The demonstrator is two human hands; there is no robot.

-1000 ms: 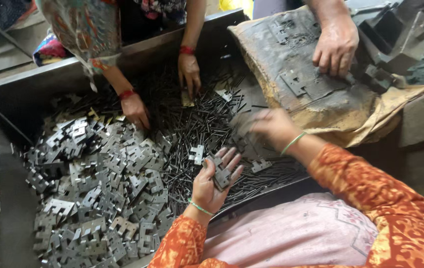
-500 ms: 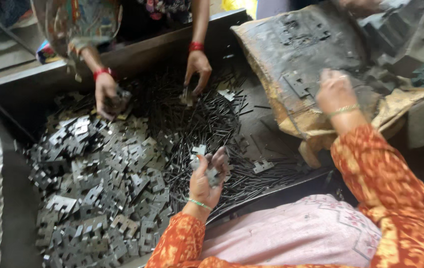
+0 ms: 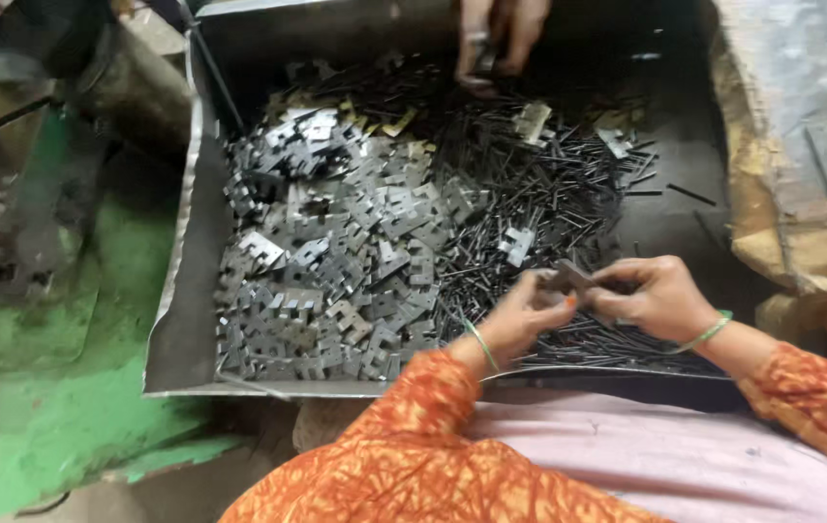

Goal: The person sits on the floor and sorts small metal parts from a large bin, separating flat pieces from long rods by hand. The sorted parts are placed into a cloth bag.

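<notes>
My left hand point(image 3: 522, 316) and my right hand point(image 3: 654, 296) meet over the near edge of a metal tray point(image 3: 185, 320). Together they pinch a small stack of flat grey metal stampings point(image 3: 568, 280) between the fingertips. Both wrists carry green bangles and orange sleeves. Just under and beyond my hands lies a heap of thin dark metal strips point(image 3: 549, 194). To the left of it spreads a pile of E-shaped grey stampings point(image 3: 336, 252).
Another person's hands point(image 3: 496, 39) work at the tray's far edge. A sack-covered surface with flat metal plates point(image 3: 811, 136) stands to the right. A green-stained floor point(image 3: 36, 387) lies left of the tray. My lap in pale cloth point(image 3: 675, 455) sits below.
My right hand came back from the sack on the right and joined my left hand on the stampings. The view swung left and closer, so the other people mostly left the frame.
</notes>
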